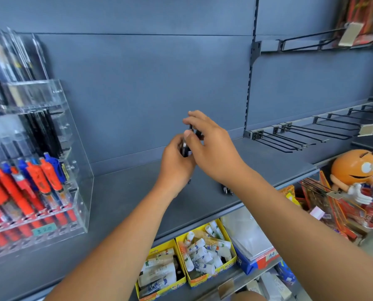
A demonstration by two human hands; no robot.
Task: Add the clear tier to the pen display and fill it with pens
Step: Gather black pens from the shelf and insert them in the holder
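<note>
Head view: dark pens (186, 148) gripped in curled left hand (176, 164), mid shelf (127, 192); one pinched by right hand (213, 153) fingers (195, 115). Tips best evened b4 pen display (81, 170), left edge, is loaded.

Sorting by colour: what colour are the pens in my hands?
Black; the pens show in the head view, though mostly covered.
</note>
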